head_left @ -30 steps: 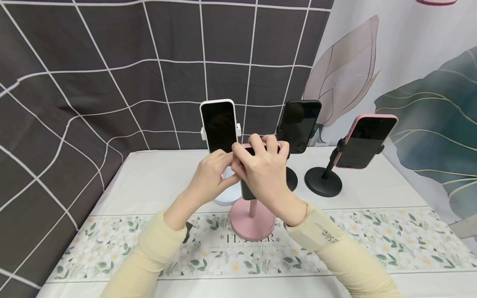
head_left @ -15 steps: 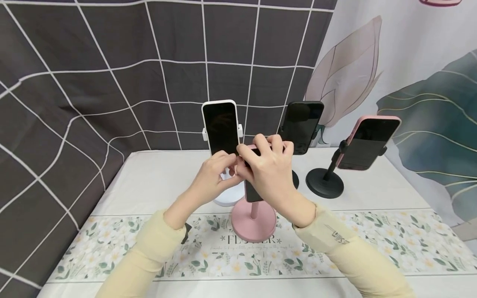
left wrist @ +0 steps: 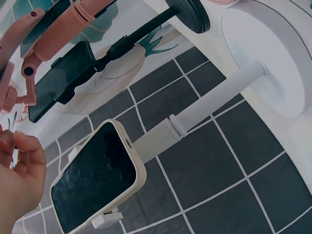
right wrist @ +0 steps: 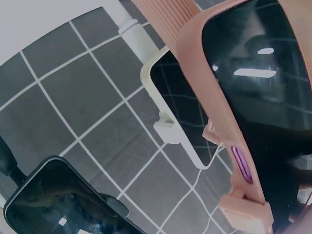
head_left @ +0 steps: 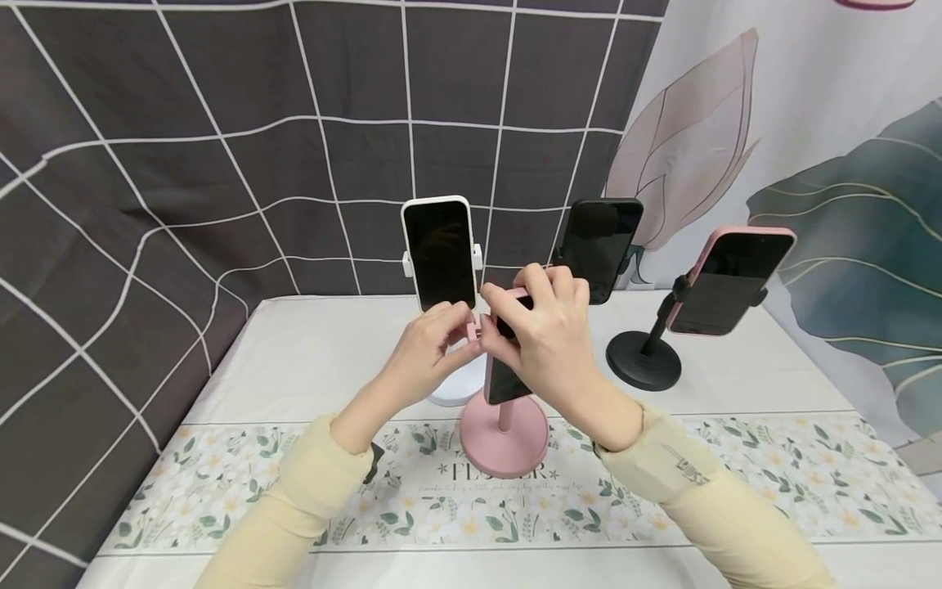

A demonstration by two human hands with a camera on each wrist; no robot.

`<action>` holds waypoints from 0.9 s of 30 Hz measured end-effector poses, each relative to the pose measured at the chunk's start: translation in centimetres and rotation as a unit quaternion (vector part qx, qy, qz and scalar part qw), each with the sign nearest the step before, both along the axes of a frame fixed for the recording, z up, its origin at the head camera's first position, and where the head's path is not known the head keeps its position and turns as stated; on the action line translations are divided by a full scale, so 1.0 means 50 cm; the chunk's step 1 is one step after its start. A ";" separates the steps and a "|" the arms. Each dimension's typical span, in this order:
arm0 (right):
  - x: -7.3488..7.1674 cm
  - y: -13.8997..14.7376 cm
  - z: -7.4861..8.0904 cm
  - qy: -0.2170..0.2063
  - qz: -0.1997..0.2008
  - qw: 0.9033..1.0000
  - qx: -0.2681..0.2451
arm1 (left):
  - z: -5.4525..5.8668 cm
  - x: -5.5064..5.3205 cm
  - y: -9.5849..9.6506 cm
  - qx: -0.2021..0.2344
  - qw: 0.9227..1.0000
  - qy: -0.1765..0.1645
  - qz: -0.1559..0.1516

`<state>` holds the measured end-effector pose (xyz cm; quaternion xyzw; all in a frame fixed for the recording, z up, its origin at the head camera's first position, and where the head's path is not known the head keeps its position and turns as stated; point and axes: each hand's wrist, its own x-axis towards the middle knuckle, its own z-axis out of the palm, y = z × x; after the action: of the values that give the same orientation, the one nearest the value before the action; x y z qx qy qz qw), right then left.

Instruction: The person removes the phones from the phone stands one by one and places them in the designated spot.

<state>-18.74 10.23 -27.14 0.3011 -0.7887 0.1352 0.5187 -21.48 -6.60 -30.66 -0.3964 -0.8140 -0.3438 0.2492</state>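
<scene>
My right hand (head_left: pixel 545 335) holds a pink-cased phone (head_left: pixel 506 380) from the front, its fingers over the top and the thumb at the left edge. The phone is tilted at the head of a pink phone stand (head_left: pixel 504 439). At the phone's left, my left hand (head_left: pixel 432 348) pinches the pink clamp (head_left: pixel 473 330) of that stand. In the right wrist view, the pink phone case (right wrist: pixel 214 92) runs close beside a pink clamp arm (right wrist: pixel 246 214). The left wrist view shows my left hand (left wrist: pixel 22 170) near the stand's hinged pink head (left wrist: pixel 29 70); its fingertip contact is unclear there.
Behind stands a white phone stand (left wrist: pixel 273 53) with a white-cased phone (head_left: pixel 441 254). To the right are a black phone (head_left: pixel 602 245) and another pink-cased phone (head_left: pixel 732 282) on a black stand (head_left: pixel 643 361). A dark gridded cloth (head_left: pixel 353 164) hangs behind the table (head_left: pixel 331 352).
My right hand has shifted right relative to the pink stand with the phone tilting. A gap has opened between the hands, and the pink clamp in my left fingers now shows.
</scene>
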 end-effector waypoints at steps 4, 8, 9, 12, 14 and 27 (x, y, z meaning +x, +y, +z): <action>0.002 0.004 0.001 -0.001 0.023 1.000 0.003 | 0.000 0.004 0.003 -0.013 0.998 0.059 0.028; 0.004 0.007 0.001 -0.002 0.043 0.999 0.002 | -0.004 0.008 0.010 -0.008 0.989 0.138 0.059; 0.005 0.007 0.001 -0.003 0.046 0.999 0.001 | -0.006 0.008 0.012 -0.002 0.986 0.151 0.066; 0.005 0.008 0.002 -0.007 0.050 0.999 0.004 | -0.008 0.009 0.017 0.013 0.981 0.175 0.079; 0.004 0.009 0.002 -0.010 0.051 0.999 0.007 | -0.008 0.009 0.020 0.020 0.977 0.192 0.088; 0.003 0.012 0.002 0.004 0.072 0.997 0.008 | -0.002 0.002 0.021 0.024 0.935 0.325 0.138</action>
<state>-18.59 10.85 -27.06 0.3618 -0.7637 0.1649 0.5085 -21.37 -5.53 -30.77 -0.3645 -0.7267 -0.1779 0.5545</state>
